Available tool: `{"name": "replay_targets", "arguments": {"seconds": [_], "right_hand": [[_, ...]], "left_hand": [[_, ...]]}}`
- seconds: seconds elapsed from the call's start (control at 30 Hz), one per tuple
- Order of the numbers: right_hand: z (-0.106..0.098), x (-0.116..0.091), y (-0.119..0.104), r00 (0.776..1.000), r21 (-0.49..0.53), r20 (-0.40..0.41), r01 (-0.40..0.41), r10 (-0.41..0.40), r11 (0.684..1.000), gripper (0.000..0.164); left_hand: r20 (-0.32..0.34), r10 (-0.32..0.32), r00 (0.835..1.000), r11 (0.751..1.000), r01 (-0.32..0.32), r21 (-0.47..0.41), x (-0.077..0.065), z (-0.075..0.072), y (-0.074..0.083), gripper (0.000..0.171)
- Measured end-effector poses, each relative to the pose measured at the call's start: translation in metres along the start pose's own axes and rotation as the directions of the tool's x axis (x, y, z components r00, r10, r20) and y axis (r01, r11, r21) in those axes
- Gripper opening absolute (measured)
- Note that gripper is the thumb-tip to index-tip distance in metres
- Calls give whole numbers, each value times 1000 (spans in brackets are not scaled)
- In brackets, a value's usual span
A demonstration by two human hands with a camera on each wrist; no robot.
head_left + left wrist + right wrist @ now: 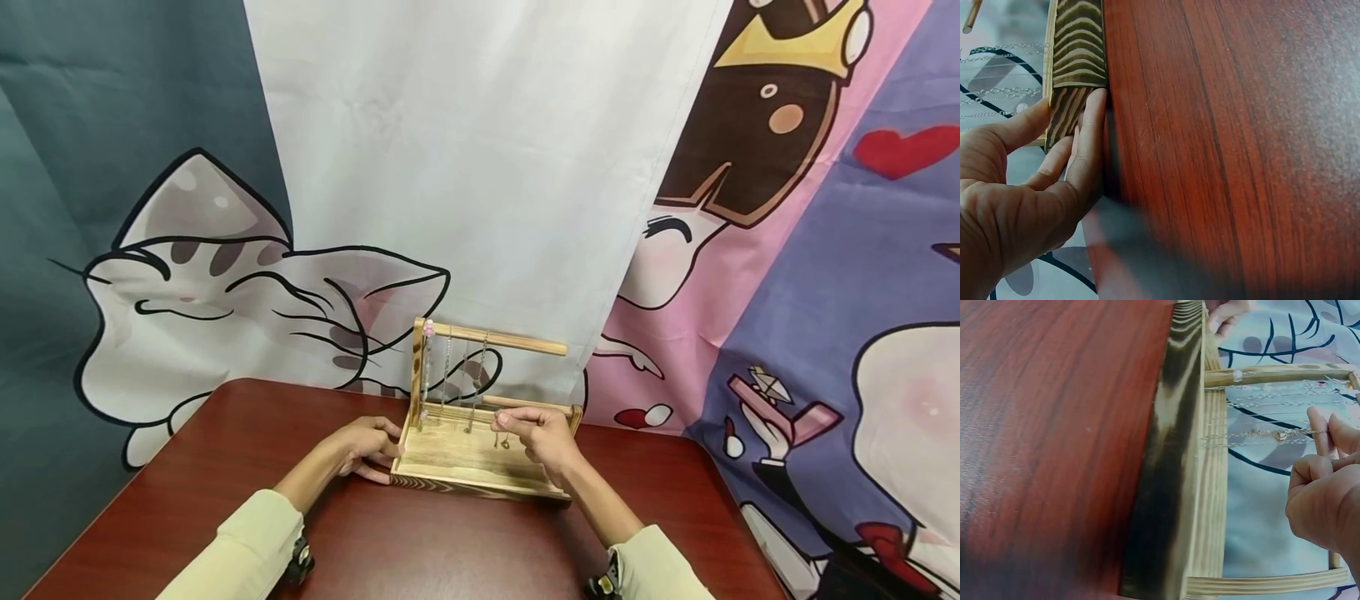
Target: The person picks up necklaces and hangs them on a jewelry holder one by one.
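Note:
A wooden jewelry stand (480, 454) with a shallow tray base stands on the table. My left hand (367, 448) holds its left end; in the left wrist view the thumb (1029, 122) lies on one side of the tray corner and the fingers on the other. My right hand (546, 440) is over the right part of the tray, pinching a thin necklace (1300, 432) between thumb and fingertips. Small pendants (505, 443) dangle below those fingertips. Several necklaces (446, 367) hang from the upper bar (517, 341), one with pink beads (428, 330) at the far left.
A lower wooden bar (525, 402) runs behind the right hand. The reddish-brown table (315, 408) extends on both sides of the stand. Behind it hangs a cloth backdrop (480, 167) printed with a cartoon cat and figures.

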State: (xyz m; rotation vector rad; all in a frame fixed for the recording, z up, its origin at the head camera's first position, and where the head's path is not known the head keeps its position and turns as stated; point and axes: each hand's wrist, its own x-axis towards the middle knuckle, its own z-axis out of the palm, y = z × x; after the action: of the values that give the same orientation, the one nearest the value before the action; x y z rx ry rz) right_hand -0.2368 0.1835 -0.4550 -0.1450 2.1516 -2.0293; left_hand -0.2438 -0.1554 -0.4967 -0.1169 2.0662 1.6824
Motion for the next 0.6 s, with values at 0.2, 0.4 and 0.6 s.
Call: {"name": "replay_targets", "arguments": {"seconds": [0.2, 0.4, 0.6], "right_hand": [[-3, -1, -14, 1000, -9, -5, 28, -28, 1000, 32], [-9, 1, -27, 999, 3, -33, 43, -43, 999, 31], [-16, 3, -38, 997, 0, -51, 51, -51, 999, 28]], "left_hand": [[-1, -1, 1000, 1000, 1, -3, 0, 0, -2, 49], [-1, 1, 1000, 1000, -1, -9, 0, 0, -2, 48], [-1, 0, 1000, 1000, 0, -8, 0, 0, -1, 48]]}}
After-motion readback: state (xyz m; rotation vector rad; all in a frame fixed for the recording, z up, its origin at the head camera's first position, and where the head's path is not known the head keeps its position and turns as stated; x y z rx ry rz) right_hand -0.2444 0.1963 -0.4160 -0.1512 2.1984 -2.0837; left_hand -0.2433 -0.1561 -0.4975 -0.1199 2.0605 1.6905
